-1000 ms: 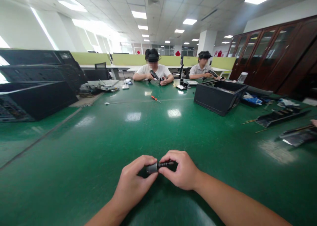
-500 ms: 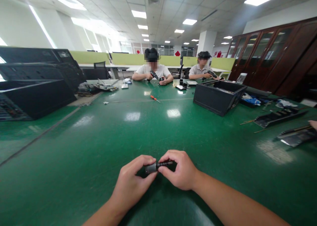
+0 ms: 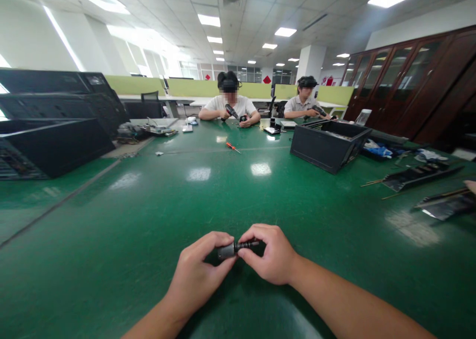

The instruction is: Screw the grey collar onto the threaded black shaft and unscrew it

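Between my hands, just over the green table (image 3: 148,215), lies a small dark-grey cylindrical part (image 3: 226,252) with a thin, ringed shaft pointing right. The thumb and fingers of my left hand (image 3: 199,267) pinch its thick body. My right hand (image 3: 273,254) grips the shaft close to where it meets the body, and the shaft's tip shows beyond the fingertips. Whether the rings are a spring or a thread, I cannot tell. The fingers partly cover both ends of the part.
An orange screwdriver (image 3: 232,147) lies further up the table. A black computer case (image 3: 320,148) stands right of it; more black cases (image 3: 55,153) are at left. Metal brackets (image 3: 422,175) lie at right. Two people sit opposite, one holding a power drill (image 3: 231,111).
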`<action>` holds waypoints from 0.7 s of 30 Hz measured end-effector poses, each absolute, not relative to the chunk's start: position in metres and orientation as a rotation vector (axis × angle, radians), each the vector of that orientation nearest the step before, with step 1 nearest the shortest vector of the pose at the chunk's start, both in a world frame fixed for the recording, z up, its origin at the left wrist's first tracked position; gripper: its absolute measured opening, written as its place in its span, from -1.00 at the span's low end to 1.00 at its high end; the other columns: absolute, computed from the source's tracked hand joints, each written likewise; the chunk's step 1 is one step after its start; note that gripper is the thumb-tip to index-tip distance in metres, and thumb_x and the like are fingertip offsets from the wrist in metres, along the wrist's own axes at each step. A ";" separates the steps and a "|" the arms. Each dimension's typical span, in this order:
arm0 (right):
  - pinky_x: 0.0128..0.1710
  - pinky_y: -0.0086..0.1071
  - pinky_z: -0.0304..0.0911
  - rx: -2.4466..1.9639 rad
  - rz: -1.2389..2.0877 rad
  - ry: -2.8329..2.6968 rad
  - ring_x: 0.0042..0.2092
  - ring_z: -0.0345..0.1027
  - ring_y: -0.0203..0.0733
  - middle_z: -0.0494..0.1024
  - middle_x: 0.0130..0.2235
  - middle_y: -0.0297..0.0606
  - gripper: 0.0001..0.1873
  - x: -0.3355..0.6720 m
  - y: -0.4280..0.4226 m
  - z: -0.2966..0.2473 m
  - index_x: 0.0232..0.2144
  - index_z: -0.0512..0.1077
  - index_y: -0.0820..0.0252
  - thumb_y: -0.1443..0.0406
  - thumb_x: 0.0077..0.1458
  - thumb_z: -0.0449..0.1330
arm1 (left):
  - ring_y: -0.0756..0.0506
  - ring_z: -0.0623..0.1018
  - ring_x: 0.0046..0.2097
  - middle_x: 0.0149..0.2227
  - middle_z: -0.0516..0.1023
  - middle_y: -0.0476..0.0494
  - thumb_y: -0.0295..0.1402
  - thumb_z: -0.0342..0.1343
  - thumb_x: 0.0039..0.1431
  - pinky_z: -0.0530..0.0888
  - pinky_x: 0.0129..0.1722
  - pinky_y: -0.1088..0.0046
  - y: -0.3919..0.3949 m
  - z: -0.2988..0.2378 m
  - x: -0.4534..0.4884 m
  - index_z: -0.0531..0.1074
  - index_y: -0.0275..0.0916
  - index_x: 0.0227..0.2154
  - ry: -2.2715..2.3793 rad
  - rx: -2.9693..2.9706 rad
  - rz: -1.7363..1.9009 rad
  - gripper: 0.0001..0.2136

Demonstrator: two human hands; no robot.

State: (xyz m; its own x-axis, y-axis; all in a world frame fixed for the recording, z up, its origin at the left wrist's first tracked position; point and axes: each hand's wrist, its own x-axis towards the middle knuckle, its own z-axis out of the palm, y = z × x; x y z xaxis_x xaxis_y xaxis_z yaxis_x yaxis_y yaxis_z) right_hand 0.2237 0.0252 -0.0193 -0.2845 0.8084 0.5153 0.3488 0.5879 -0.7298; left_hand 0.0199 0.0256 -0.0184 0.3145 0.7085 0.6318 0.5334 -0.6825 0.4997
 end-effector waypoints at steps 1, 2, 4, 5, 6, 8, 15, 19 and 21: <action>-0.26 -0.39 0.32 -0.935 0.610 -1.874 -0.32 0.49 -0.20 0.61 -0.37 -0.29 -0.92 0.224 0.025 -0.020 -0.34 0.55 0.17 0.36 0.03 0.30 | -0.05 0.65 -0.28 -0.30 0.65 -0.05 -0.43 0.28 0.07 0.58 -0.24 0.54 0.026 -0.019 0.020 0.53 -0.21 -0.29 1.139 2.379 1.302 -0.88; -0.26 -0.39 0.32 -0.939 0.607 -1.873 -0.32 0.49 -0.20 0.61 -0.37 -0.29 -0.92 0.224 0.025 -0.020 -0.34 0.55 0.17 0.36 0.03 0.30 | -0.04 0.65 -0.28 -0.30 0.65 -0.05 -0.43 0.28 0.08 0.57 -0.23 0.54 0.026 -0.019 0.020 0.53 -0.20 -0.29 1.136 2.377 1.306 -0.88; -0.26 -0.38 0.32 -0.947 0.606 -1.873 -0.32 0.50 -0.20 0.61 -0.36 -0.29 -0.93 0.224 0.025 -0.020 -0.35 0.55 0.16 0.36 0.03 0.31 | -0.04 0.65 -0.27 -0.30 0.65 -0.05 -0.44 0.28 0.08 0.57 -0.23 0.55 0.026 -0.019 0.020 0.53 -0.20 -0.29 1.127 2.372 1.319 -0.88; -0.26 -0.38 0.33 -0.951 0.606 -1.873 -0.32 0.50 -0.19 0.61 -0.37 -0.29 -0.93 0.224 0.025 -0.020 -0.35 0.55 0.16 0.35 0.03 0.31 | -0.04 0.65 -0.27 -0.30 0.65 -0.05 -0.44 0.28 0.08 0.57 -0.23 0.55 0.026 -0.019 0.020 0.53 -0.20 -0.29 1.126 2.370 1.321 -0.88; -0.26 -0.38 0.33 -0.955 0.606 -1.874 -0.32 0.50 -0.19 0.61 -0.37 -0.29 -0.93 0.224 0.024 -0.020 -0.35 0.55 0.15 0.35 0.03 0.31 | -0.04 0.65 -0.27 -0.30 0.65 -0.05 -0.44 0.28 0.08 0.57 -0.22 0.54 0.026 -0.019 0.020 0.53 -0.19 -0.29 1.130 2.368 1.319 -0.88; -0.26 -0.37 0.33 -0.959 0.607 -1.881 -0.32 0.50 -0.19 0.61 -0.37 -0.30 -0.93 0.225 0.024 -0.020 -0.35 0.55 0.14 0.34 0.03 0.31 | -0.06 0.65 -0.26 -0.29 0.66 -0.07 -0.43 0.29 0.08 0.58 -0.22 0.52 0.026 -0.020 0.019 0.53 -0.20 -0.29 1.137 2.363 1.314 -0.88; -0.27 -0.38 0.33 -0.954 0.589 -1.881 -0.33 0.49 -0.20 0.61 -0.38 -0.31 -0.94 0.224 0.025 -0.020 -0.35 0.54 0.14 0.34 0.04 0.30 | -0.06 0.66 -0.27 -0.30 0.66 -0.07 -0.43 0.28 0.09 0.58 -0.23 0.52 0.025 -0.019 0.020 0.53 -0.20 -0.30 1.124 2.354 1.316 -0.89; -0.27 -0.37 0.33 -0.953 0.598 -1.875 -0.32 0.50 -0.19 0.61 -0.37 -0.30 -0.94 0.224 0.024 -0.020 -0.35 0.54 0.13 0.34 0.04 0.30 | -0.06 0.66 -0.27 -0.30 0.66 -0.08 -0.42 0.28 0.09 0.58 -0.23 0.52 0.025 -0.017 0.021 0.53 -0.20 -0.30 1.124 2.358 1.322 -0.90; -0.26 -0.37 0.33 -0.956 0.601 -1.873 -0.32 0.50 -0.18 0.61 -0.37 -0.30 -0.94 0.224 0.024 -0.020 -0.35 0.54 0.13 0.34 0.04 0.30 | -0.06 0.66 -0.27 -0.29 0.66 -0.07 -0.41 0.28 0.09 0.58 -0.23 0.52 0.025 -0.017 0.021 0.53 -0.20 -0.29 1.124 2.357 1.325 -0.89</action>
